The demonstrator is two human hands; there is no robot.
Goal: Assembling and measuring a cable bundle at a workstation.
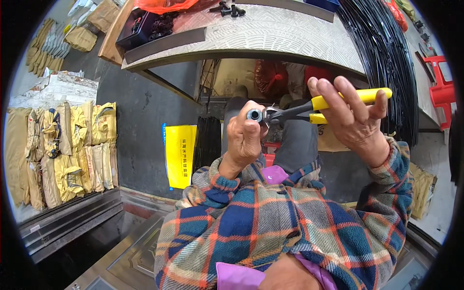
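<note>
My left hand (237, 140) is closed around a short tube-like piece (254, 115), whose round, hollow end faces up between thumb and fingers. Beside that end, a small shiny metal part with thin wire-like ends (270, 114) shows, and what it belongs to is partly hidden by my fingers. Yellow-handled pliers (296, 110) reach in from the right, their dark jaws at this metal part. My right hand (356, 118) holds the pliers by the handles, which stand apart, with some fingertips raised off the upper one.
Ahead stands a table (270, 36) carrying black bolt-like parts (231, 9), a dark blue bin (140, 31) and a bundle of long black rods (382, 63). Wrapped packages (72, 154) lie at the left. A yellow printed bag (181, 157) and a red stool (440, 92) flank me.
</note>
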